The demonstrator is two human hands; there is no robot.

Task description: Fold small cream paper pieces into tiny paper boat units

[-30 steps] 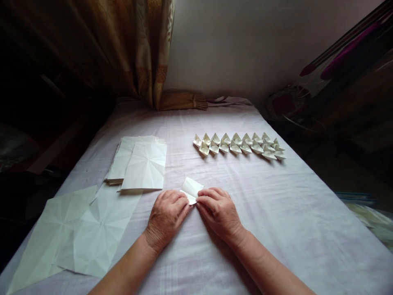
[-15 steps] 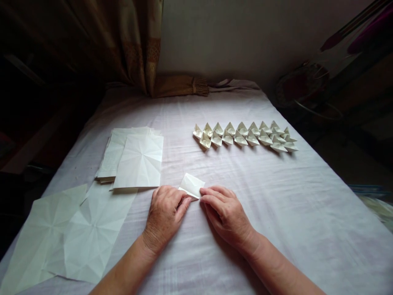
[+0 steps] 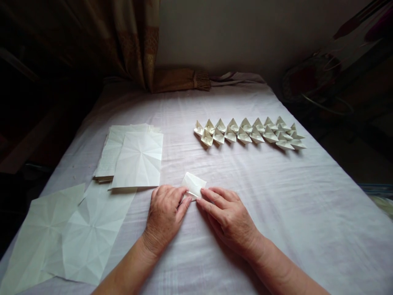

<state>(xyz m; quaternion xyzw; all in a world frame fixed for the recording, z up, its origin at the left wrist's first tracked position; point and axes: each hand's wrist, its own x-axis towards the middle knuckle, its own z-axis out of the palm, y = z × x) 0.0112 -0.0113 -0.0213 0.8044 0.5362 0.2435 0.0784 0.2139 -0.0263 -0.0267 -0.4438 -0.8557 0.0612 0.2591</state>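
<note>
Between my two hands, low over the sheet, is a small folded piece of white paper [image 3: 194, 183] with a narrow fold along its near edge. My left hand [image 3: 164, 213] pinches its left near corner between thumb and fingers. On the other side, my right hand [image 3: 227, 215] has its fingertips closed on the right near corner. The thumb of my right hand is mostly hidden under its fingers. Both hands rest close to the cloth.
Two rows of folded paper boats [image 3: 245, 132] stand at the back right. A stack of paper sheets [image 3: 138, 159] lies to the left, with loose creased sheets [image 3: 89, 237] nearer me. A brown curtain [image 3: 135, 45] hangs at the back over the lilac bedsheet [image 3: 294, 213].
The fingertips of my right hand have shifted slightly left along the paper's near edge. The fold there now lies flatter. The whole view has shifted a little.
</note>
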